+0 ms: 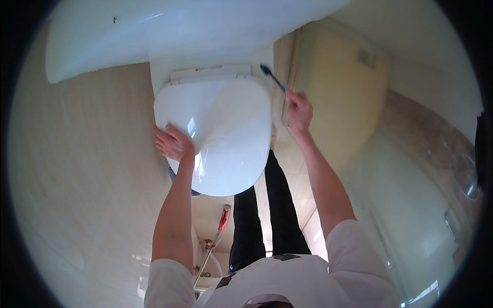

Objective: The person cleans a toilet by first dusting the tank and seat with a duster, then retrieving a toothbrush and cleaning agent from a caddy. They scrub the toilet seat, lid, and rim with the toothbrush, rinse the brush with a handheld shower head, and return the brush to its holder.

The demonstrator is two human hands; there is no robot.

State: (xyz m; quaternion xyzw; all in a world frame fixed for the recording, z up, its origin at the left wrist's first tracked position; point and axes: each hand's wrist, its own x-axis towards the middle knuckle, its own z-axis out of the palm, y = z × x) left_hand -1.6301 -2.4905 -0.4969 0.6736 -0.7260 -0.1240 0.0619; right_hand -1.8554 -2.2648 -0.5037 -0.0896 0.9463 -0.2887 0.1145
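Note:
A closed white toilet lid (231,127) lies in front of me, its hinge strip (212,72) along the far edge. My left hand (174,143) rests at the lid's left edge, fingers spread over the rim. In my right hand (299,113) is a toothbrush (274,78) with a dark head and a blue and black handle. The brush head is over the right rear of the toilet, near the hinge end; whether it touches the surface I cannot tell.
A white cistern (192,30) spans the far side. At right stands a glass panel (335,84). Left is a beige wall (88,154). A red-and-silver long-handled tool (222,220) leans near pipes (209,243) below. My black-trousered legs (246,219) stand before the toilet.

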